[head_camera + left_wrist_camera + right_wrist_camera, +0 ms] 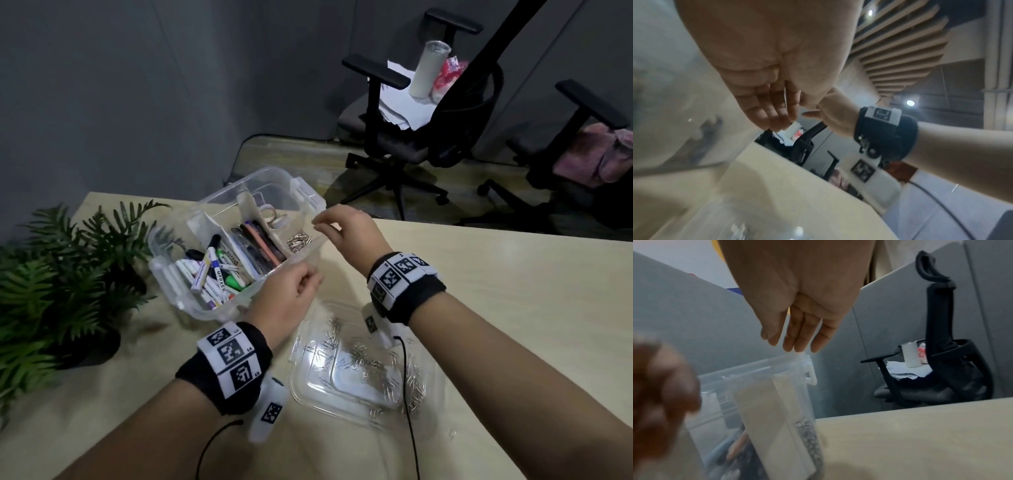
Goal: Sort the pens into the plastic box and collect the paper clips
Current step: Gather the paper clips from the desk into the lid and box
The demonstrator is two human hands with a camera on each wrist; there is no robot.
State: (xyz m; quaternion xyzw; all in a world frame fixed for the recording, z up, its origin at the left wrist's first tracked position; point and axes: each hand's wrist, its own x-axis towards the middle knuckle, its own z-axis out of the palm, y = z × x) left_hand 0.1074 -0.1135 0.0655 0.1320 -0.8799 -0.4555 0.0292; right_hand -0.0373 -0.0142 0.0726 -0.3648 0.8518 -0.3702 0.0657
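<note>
A clear plastic box (219, 313) stands on the table, with markers (212, 270) in its left part and pens (260, 246) in the middle. A small pile of paper clips (299, 240) fills its right compartment, which also shows through the wall (807, 431). My left hand (310, 279) hovers at the box's near rim, thumb against curled fingers, pinching a thin pale sliver (785, 97) that looks like a paper clip. Over the box's right corner my right hand (329, 226) holds nothing, its fingers (797, 340) straight and pointing down. The clear lid (342, 370) lies near me, strewn with several clips.
A potted fern (68, 274) stands left of the box. A few loose clips (452, 435) lie on the table right of the lid. Beyond the table's far edge are two black office chairs (428, 120), one stacked with papers. Wrist-camera cables trail over the lid.
</note>
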